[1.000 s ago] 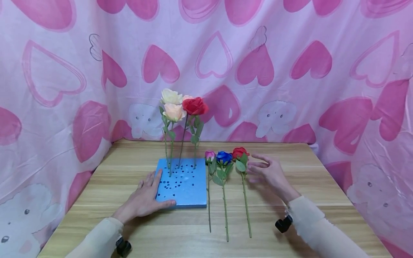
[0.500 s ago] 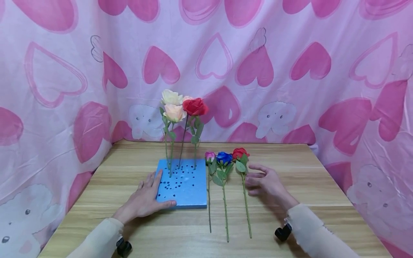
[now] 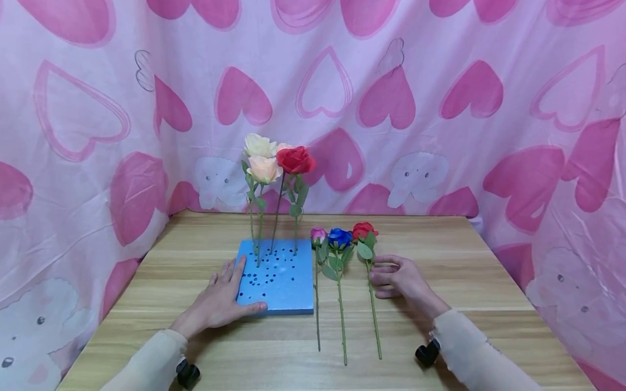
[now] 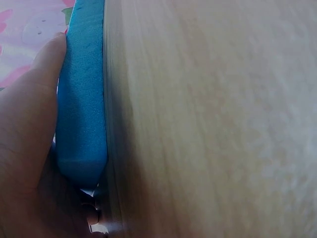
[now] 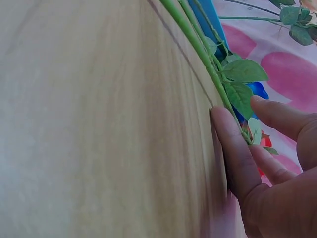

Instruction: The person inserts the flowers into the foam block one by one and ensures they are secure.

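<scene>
My left hand rests at the near left corner of a blue foam block full of small holes. Its thumb lies along the near edge and its other fingers along the left side. Stuck upright in the block are artificial roses: a cream rose, a peach rose, another pale one mostly hidden, and a red rose. My right hand is at the upper stem of a second red rose lying on the table, its fingertips right at the stem and spread apart.
Left of that rose lie a blue rose and a small pink rose, their stems pointing toward me. The wooden table ends at a pink heart-patterned curtain behind and on both sides.
My right hand has come down and slightly left, from beside the red rose's bloom to its upper stem. The left hand stays on the foam block.
</scene>
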A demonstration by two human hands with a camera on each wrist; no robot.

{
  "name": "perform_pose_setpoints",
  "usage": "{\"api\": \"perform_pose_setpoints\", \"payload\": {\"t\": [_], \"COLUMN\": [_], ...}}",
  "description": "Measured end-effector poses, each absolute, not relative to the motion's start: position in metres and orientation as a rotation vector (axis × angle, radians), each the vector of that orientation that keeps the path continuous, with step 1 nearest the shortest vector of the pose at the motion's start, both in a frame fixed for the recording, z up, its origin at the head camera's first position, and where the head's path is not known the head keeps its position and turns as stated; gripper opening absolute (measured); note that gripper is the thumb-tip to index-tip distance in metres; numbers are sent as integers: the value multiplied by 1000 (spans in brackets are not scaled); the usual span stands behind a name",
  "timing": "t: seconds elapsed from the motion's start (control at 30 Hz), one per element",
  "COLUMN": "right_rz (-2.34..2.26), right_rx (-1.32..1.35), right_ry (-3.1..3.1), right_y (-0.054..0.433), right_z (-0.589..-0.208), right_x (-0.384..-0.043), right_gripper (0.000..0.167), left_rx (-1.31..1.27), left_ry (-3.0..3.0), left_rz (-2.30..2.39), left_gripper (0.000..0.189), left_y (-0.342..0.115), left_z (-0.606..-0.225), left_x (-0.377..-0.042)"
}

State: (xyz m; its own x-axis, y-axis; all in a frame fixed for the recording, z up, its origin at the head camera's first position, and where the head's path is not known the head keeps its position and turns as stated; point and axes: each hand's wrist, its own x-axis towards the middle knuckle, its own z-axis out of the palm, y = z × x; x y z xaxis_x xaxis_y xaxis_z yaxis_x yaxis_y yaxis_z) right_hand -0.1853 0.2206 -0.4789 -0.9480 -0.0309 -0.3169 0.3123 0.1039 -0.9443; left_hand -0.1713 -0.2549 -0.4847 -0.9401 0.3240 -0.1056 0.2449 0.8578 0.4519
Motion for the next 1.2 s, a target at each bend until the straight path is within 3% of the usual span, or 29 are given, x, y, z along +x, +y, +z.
{"api": "perform_pose_setpoints", "payload": {"t": [1.2], "right_rz": [-1714], "right_rx": [219], "right_ry": [2280], "right_y": [212], "right_z": [-478], "right_x": [-188], "right_gripper": [52], "left_rx": [451], "left_ry": [2869], "left_rz": [630], "left_gripper": [140], "left_y": [-253], "left_z": [-481], "left_x": [-172]}}
